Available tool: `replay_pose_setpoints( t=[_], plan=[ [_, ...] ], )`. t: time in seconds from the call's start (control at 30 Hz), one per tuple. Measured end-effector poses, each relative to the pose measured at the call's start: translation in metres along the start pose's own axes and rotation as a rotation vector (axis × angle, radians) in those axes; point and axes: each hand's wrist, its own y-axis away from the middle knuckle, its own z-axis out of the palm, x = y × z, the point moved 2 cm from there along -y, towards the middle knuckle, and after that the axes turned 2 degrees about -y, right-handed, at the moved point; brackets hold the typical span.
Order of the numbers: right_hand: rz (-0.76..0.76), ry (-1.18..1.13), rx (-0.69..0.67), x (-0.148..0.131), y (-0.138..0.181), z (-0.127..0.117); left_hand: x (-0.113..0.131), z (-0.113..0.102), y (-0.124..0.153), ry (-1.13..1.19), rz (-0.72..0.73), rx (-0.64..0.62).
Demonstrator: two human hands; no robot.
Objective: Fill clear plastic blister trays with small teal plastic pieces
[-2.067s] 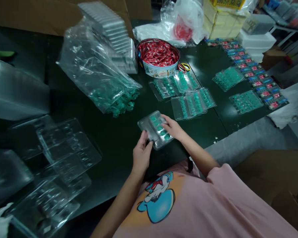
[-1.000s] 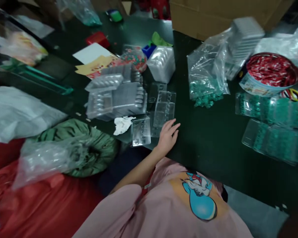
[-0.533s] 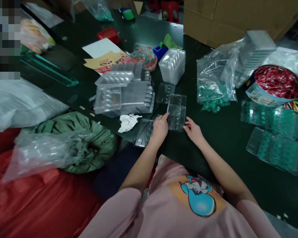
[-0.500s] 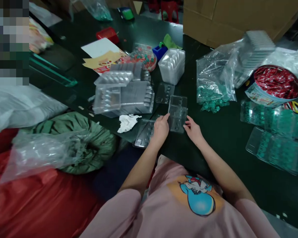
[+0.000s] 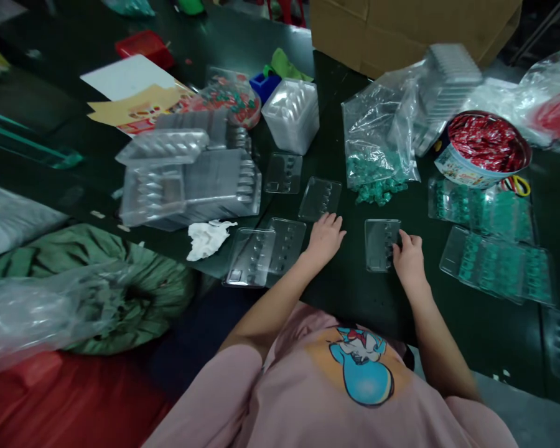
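Note:
My right hand (image 5: 409, 256) pinches the right edge of a clear plastic tray (image 5: 377, 247) with a row of moulded hollows. To its left, my left hand (image 5: 325, 239) lies with its fingers stretched out, at the near edge of another clear tray (image 5: 319, 198); whether it presses on that tray I cannot tell. A third clear tray (image 5: 283, 173) lies farther back. Two more overlap beside my left forearm, the nearer one a clear tray (image 5: 251, 256) at the table's edge.
Stacked clear trays (image 5: 214, 186) stand at left, with crumpled white tissue (image 5: 208, 239) before them. At right are teal pieces (image 5: 378, 190) by a plastic bag, a tin of red-wrapped pieces (image 5: 488, 143), and trays filled with teal pieces (image 5: 494, 264). A cardboard box (image 5: 410, 31) stands behind.
Two trays that overlapped between my hands now lie apart. My right hand has moved right with one; my left hand stays near the other. The view has shifted to the right.

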Motion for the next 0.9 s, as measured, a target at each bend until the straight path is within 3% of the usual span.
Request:
replay_pose_setpoints(
  t=[0.1,0.23,0.33,0.43,0.5,0.57,0.63,0.7,0.77,0.9],
  plan=[
    [0.029,0.059,0.024,0.01,0.0,-0.002,0.027,0.013,0.011,-0.018,0.111,-0.11],
    [0.038,0.078,0.007,0.018,0.009,-0.008,0.065,0.023,0.054,0.029,0.22,-0.176],
    [0.026,0.091,-0.041,0.019,0.016,-0.014,0.076,0.018,0.087,0.098,0.278,-0.203],
    [0.003,0.1,-0.066,0.017,0.02,-0.018,0.064,-0.004,0.114,0.168,0.351,-0.138],
    [-0.028,0.098,-0.05,0.013,0.018,-0.021,0.041,-0.025,0.126,0.197,0.354,-0.027],
    [-0.071,0.091,-0.016,0.007,0.015,-0.023,0.009,-0.045,0.135,0.16,0.197,0.109],
    [-0.129,0.062,0.011,-0.005,0.01,-0.025,-0.025,-0.058,0.14,0.054,-0.048,0.173],
    [-0.201,0.002,0.008,-0.022,0.007,-0.023,-0.049,-0.059,0.142,-0.051,-0.193,0.132],
    [-0.272,-0.068,-0.032,-0.04,0.006,-0.019,-0.056,-0.05,0.137,-0.121,-0.214,0.05],
    [-0.328,-0.131,-0.113,-0.06,0.004,-0.008,-0.03,-0.024,0.118,-0.168,-0.129,-0.04]
  ],
)
